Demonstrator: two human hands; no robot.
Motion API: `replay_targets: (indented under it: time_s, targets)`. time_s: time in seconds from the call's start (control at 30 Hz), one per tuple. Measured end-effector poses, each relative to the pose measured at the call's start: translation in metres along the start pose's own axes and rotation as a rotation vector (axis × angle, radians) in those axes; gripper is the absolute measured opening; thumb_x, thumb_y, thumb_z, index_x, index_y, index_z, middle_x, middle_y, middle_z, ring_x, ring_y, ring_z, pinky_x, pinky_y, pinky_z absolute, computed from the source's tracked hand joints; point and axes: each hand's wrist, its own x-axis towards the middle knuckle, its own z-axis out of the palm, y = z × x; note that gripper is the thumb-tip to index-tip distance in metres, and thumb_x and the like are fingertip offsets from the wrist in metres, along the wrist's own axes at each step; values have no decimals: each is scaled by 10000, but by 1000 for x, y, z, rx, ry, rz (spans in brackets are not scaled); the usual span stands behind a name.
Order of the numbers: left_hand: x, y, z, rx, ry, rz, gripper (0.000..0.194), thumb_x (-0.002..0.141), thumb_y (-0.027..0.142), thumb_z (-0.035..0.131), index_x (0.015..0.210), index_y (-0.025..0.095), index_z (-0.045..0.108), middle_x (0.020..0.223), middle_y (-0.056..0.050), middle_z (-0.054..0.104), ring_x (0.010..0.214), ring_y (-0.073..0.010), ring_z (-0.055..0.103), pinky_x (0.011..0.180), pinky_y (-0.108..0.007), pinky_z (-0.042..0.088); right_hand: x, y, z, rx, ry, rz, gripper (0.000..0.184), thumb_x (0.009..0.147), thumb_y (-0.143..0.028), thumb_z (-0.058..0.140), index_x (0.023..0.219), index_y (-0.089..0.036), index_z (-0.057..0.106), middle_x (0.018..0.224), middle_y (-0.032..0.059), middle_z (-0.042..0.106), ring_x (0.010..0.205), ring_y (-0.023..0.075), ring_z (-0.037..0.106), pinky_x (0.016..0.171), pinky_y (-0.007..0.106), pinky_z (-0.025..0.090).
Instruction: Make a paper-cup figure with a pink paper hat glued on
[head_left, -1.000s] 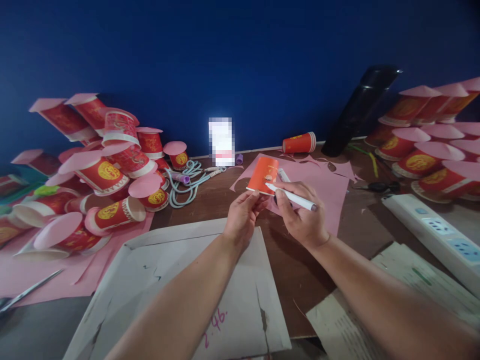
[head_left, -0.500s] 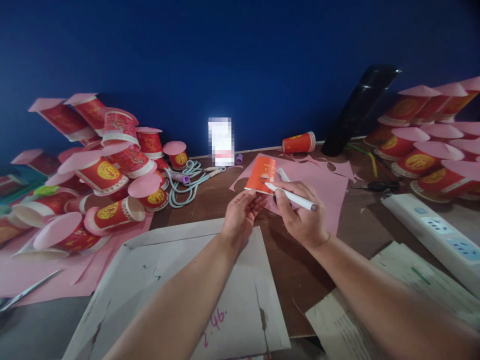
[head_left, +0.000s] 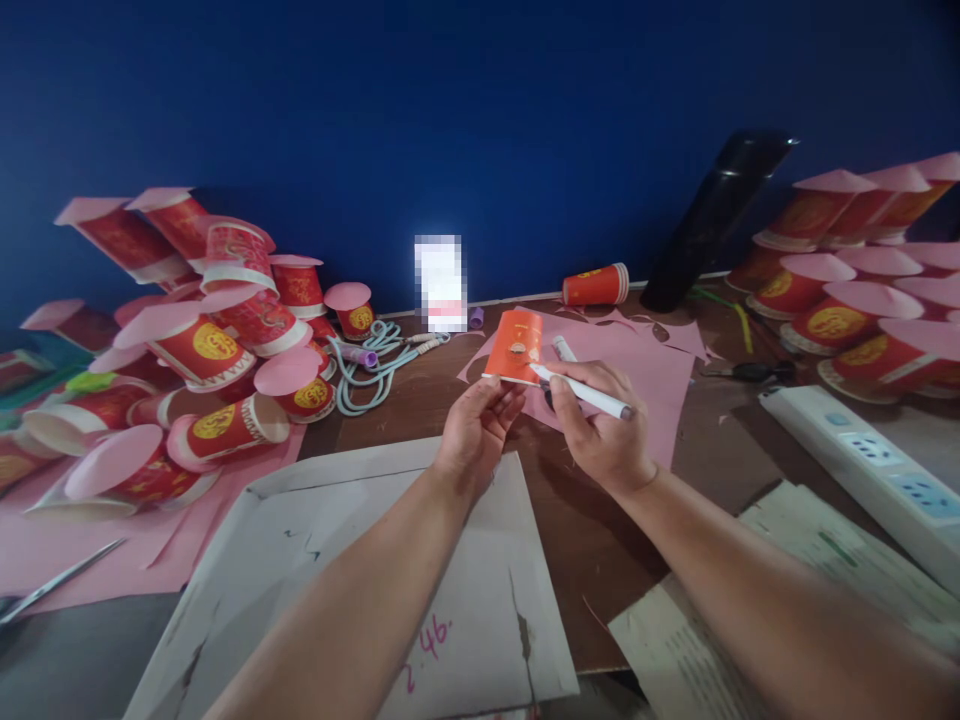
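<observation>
My left hand (head_left: 480, 420) grips an orange-red paper cup (head_left: 514, 347) by its white rim, which points down toward me. Small dark marks and gold print show on the cup's side. In my right hand (head_left: 606, 415) a white marker (head_left: 589, 394) is held like a pen, its tip at the lower right of the cup; whether it touches cannot be made out. Under both hands spreads a pink paper sheet (head_left: 645, 375) with cut-out edges. Another white pen-like stick (head_left: 562, 349) lies on that sheet just behind my right hand.
Red cups with pink paper tops pile up at left (head_left: 217, 340) and right (head_left: 832, 322). Stacked red cups (head_left: 596, 286) lie by the blue wall, near a black bottle (head_left: 716, 225). A power strip (head_left: 862, 450), pale cord (head_left: 375, 375), scissors (head_left: 67, 578) and white board (head_left: 360, 540) surround the workspace.
The cup and my left hand have shifted slightly left, the cup turning a little. The marker tip stays close to the cup's lower right side.
</observation>
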Motion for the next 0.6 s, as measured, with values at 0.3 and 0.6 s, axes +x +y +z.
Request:
replay_targets:
  time_s: [0.3,0.6]
  targets:
    - [-1,4,2,-51,19,-23,96,795,174,653,874,132,689,833,-36,714,788,-108,682,774,-210,539,0,2,0,-5,12,-9,142,883,-253,557,976,-218,658,893,49,720,821,187,655,791,346,486]
    - [-1,5,2,-44,31,-16,103,804,170,640,888,136,689,856,-34,714,790,-100,681,795,-207,535,-1,3,0,-1,0,10,150,884,-257,554,988,-223,657,894,47,716,828,189,651,799,349,485]
